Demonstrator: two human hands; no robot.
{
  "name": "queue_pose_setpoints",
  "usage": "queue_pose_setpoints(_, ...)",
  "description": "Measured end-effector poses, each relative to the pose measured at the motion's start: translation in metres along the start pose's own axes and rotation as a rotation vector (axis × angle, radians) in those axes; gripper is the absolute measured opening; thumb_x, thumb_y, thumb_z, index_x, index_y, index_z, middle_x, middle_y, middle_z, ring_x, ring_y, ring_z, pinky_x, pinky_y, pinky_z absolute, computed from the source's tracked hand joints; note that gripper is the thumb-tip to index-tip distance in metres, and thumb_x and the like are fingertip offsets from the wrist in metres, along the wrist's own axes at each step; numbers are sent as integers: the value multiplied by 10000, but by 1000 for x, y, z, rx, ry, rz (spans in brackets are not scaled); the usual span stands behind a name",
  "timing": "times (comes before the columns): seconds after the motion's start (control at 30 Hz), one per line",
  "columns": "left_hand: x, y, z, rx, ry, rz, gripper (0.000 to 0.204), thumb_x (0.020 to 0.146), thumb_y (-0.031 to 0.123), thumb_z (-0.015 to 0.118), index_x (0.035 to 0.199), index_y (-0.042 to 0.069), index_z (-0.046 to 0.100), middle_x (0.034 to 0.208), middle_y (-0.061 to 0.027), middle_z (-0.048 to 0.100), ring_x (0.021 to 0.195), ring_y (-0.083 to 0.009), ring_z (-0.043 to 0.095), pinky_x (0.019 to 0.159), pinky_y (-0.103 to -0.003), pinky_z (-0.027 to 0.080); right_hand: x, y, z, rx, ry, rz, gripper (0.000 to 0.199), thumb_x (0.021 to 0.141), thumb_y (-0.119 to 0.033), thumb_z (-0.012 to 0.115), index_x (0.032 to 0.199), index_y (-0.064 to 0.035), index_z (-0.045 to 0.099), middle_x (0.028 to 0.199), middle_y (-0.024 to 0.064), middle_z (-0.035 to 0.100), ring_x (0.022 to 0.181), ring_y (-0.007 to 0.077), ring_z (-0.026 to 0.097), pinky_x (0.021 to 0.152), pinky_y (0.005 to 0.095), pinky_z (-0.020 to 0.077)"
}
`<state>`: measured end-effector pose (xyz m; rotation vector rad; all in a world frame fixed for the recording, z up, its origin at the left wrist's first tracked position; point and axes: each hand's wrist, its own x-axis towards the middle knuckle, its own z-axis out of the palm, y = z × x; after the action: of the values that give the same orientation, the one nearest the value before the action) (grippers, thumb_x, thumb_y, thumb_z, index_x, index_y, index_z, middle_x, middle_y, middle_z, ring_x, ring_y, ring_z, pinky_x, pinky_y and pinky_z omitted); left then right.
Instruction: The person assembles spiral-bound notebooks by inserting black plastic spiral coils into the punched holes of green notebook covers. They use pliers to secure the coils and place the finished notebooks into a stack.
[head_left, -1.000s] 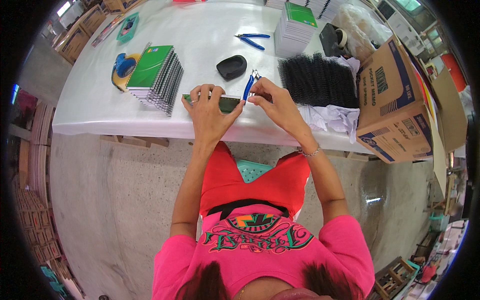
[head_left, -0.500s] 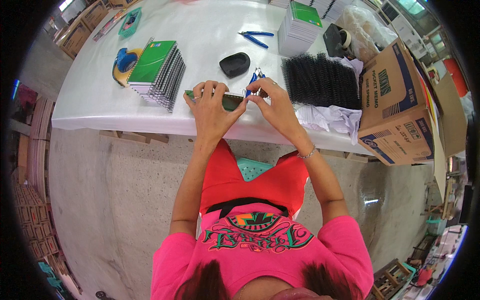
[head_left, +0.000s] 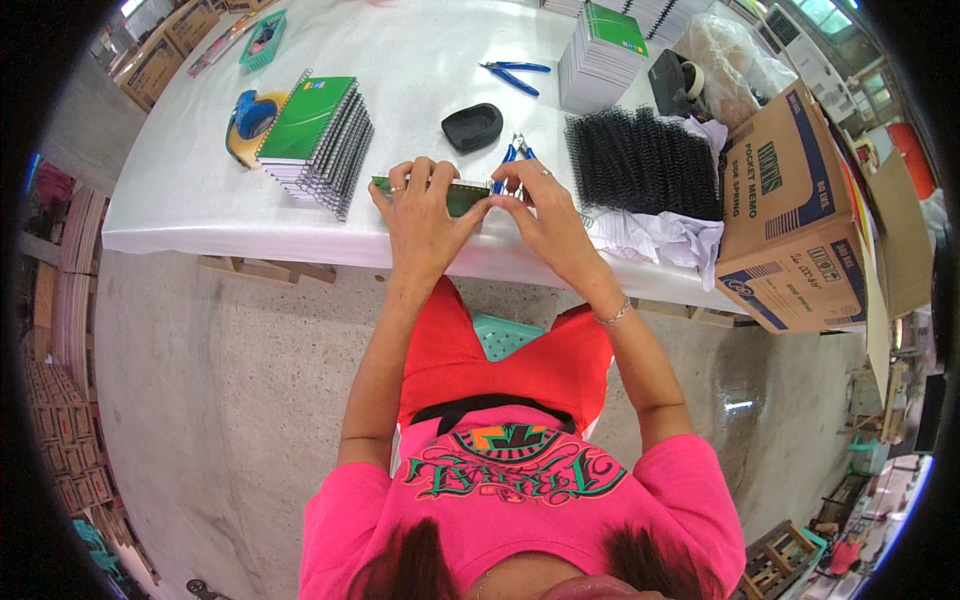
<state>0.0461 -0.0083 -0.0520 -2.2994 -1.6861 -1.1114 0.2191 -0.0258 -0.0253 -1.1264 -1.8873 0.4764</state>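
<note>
On the white tabletop (head_left: 400, 95), the left hand (head_left: 424, 212) arches, fingers clasping a green notebook (head_left: 464, 200). At its end the right hand (head_left: 547, 208) angles inward, its fingers' hold unclear.

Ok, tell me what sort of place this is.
Probably a notebook-binding workshop: there is a stack of spiral-bound notebooks, a pile of black coils and a big cardboard box.

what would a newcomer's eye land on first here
The bright pink shirt and red trousers probably come first, in the lower middle. At the near edge of the white table, the left hand holds a green notebook, with the right hand at its right end. The pile of black coils on the table's right side, next to a big cardboard box, also stands out.
</note>
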Motion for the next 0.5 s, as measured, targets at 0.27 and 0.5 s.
queue_pose_setpoints(0.27, 2, 1, -11, 23, -107, -15, 433, 827, 481, 689, 1029, 107, 602, 1044, -46, 549, 1097, -294, 490, 964, -660, 308, 6, 0, 3, -153, -56, -39, 114, 935, -104, 572, 969, 4, 581, 908, 192, 594, 852, 384, 586, 766, 473, 444)
queue_pose_setpoints(0.5, 2, -3, -23, -16, -182, -8, 304, 924, 384, 602, 1084, 127, 574, 1081, -35, 532, 1088, -263, 495, 982, -654, 311, 12, -4, 8, -143, -34, -51, 143, 934, -123, 585, 920, 17, 555, 899, 202, 598, 838, 387, 587, 732, 472, 435)
